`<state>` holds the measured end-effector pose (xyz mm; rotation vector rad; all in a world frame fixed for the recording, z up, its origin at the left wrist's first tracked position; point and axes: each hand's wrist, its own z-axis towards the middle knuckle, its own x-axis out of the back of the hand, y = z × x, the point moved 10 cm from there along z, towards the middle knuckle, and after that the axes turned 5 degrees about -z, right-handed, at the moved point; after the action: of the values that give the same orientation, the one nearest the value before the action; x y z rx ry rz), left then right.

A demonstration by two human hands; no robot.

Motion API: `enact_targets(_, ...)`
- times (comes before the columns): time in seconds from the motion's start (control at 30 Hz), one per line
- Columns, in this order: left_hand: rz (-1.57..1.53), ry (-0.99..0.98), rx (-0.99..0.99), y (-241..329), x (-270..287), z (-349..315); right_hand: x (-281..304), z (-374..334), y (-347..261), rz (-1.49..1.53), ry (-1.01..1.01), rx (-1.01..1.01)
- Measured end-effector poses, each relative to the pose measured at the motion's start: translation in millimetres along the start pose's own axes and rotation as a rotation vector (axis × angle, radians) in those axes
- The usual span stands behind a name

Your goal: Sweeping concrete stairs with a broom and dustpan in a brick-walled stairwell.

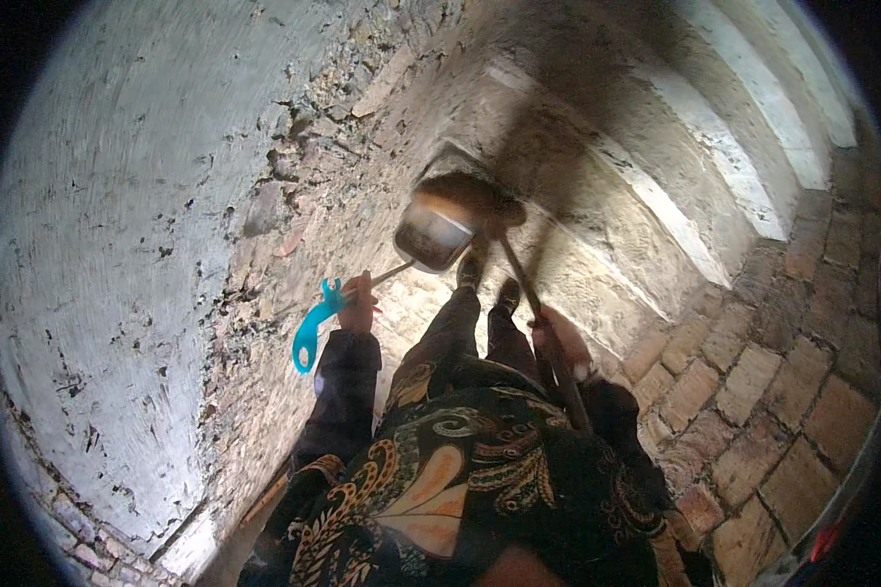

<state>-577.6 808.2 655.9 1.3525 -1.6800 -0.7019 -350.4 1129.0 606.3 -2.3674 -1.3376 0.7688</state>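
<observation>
My left hand (358, 304) is closed round the thin shaft of a metal dustpan (429, 238). A bright blue grip (309, 333) with a loop at its end sticks out beyond the hand. Lower right of the pan, my right hand (564, 342) is wrapped round the long dark stick of a broom (527, 277). The broom's brown bristle head (465, 194) is blurred and lies over the far edge of the pan. Whether the pan holds any dirt cannot be made out.
I stand on worn stone steps (700, 235) with pale edges, my shoes (471, 269) just below the pan. A rough, crumbling whitewashed wall (137, 254) runs along the left. Brick paving (749, 386) spreads at the right. A dark shadow crosses the steps.
</observation>
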Motion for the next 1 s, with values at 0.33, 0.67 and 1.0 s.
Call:
enact_targets(0.33,0.042,-0.025,0.051,-18.6,-1.5,15.7,-8.4,59.3,15.2,-0.636,-0.089,0.599)
enact_targets(0.67,0.088,-0.104,0.003,-20.6,-5.9,10.0,-11.5,-131.5,6.0,0.211,0.042,-0.078)
enact_targets(1.0,0.214,-0.224,-0.018,11.4,-49.0,-16.7,50.9,-268.0,7.4,0.422,0.519,0.059)
